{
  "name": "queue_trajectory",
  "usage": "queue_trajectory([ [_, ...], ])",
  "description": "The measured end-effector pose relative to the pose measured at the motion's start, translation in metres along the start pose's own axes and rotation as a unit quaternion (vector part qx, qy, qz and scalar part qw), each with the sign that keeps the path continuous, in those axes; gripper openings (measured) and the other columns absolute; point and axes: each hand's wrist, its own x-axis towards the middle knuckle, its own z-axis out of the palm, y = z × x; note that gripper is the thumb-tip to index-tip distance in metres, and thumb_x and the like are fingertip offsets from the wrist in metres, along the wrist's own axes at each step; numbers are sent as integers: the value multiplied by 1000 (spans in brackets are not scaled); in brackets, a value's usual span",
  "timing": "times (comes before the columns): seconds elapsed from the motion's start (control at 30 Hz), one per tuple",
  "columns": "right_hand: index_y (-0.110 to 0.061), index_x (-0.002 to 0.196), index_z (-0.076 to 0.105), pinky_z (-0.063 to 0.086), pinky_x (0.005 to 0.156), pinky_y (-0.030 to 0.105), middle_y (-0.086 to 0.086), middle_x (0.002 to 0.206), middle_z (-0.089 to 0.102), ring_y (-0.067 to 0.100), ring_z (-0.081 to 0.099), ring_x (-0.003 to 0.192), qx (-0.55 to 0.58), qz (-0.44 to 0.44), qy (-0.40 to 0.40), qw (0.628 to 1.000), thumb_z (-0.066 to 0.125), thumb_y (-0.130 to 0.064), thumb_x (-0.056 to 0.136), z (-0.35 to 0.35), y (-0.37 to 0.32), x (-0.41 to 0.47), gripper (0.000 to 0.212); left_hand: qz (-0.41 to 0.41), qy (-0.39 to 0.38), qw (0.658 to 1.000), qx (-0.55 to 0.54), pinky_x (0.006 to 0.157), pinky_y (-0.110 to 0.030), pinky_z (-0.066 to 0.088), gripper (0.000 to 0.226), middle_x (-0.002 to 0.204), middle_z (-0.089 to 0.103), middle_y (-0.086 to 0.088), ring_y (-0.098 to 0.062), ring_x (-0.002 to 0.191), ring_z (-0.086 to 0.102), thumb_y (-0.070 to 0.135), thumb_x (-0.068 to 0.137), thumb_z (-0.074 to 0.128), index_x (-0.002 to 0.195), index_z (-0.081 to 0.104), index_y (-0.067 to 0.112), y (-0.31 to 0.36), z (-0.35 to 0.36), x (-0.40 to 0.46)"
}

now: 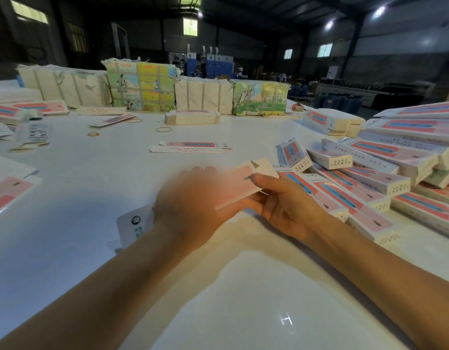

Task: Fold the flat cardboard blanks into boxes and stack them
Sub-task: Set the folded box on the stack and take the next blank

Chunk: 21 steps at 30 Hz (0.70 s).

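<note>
- At the centre of the frame, a person is holding a long pink-and-white cardboard box (239, 184) just above the glossy white table (92, 188), the piece tilting up toward the right.
- The left hand (190, 210), blurred, is lying over the box's lower end; how tightly its fingers are closing cannot be told.
- The right hand (286, 205) is gripping the upper end, thumb pressing on the pink face and fingers curling beneath, beside an open white end flap (265, 168).
- A white flat tab bearing a dark round logo (136, 227) is showing behind the left wrist.
- Filling the right of the frame, a heap of folded pink-and-blue boxes (374, 178) is lying in overlapping rows.
- One flat pink-striped cardboard blank (190, 147) is resting alone above centre, with a low stack of flat blanks (192, 117) sitting beyond it.
- Yellow rubber bands (164, 129) are lying loose near that stack.
- Strapped bundles of printed cardboard (141, 88) are lining the table's far edge across the upper left.
</note>
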Motion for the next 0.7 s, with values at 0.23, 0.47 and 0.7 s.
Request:
queue_trajectory([
  [0.23,-20,90,55,40,58,19,-11,71,55,5,58,67,-648,-324,30,688,41,-18,100,-4,14,-12,18,18,-27,999,32,51,-33,47,66,73,64,-16,-33,58,60,61,69,57,92,64,-1,4,4,-1],
  [0.47,-26,85,71,57,79,29,-3,86,75,15,70,84,-348,-178,61,918,42,-32,100,2,6,-12,34,11,-15,999,28,53,-29,42,73,75,63,-14,-31,61,59,65,78,32,94,63,1,2,-2,-2],
  [0.7,-31,85,77,58,75,30,3,89,74,19,69,86,-287,-195,14,938,49,-12,97,2,0,-14,36,17,-6,1000,18,54,-31,42,68,80,64,-14,-31,66,59,64,77,48,100,62,2,2,1,-1],
])
